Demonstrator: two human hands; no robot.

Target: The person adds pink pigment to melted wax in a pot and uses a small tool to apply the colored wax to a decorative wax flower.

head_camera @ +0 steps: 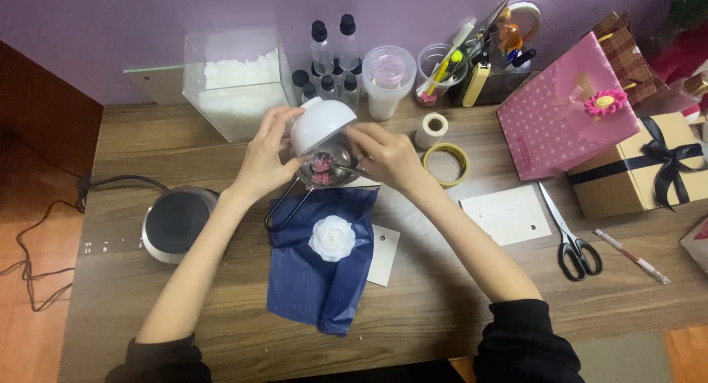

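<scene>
Your left hand (267, 158) tips the white round bowl (322, 122) over the small metal pot (328, 170); your right hand (383, 156) pinches a thin spoon (341, 165) just beneath it.

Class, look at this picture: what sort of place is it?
Probably a home craft desk: a clear box of white flakes, rolls of tape, scissors and gift boxes lie on the wooden table.

The wooden table (442, 309) carries a round hotplate (175, 222) at left, blue tissue paper (310, 280) with a white flower (332, 237) at centre, scissors (568, 235) and white cards (509, 215) at right, and tape rolls (445, 164), bottles (332, 58) and a clear box (236, 84) far.
</scene>
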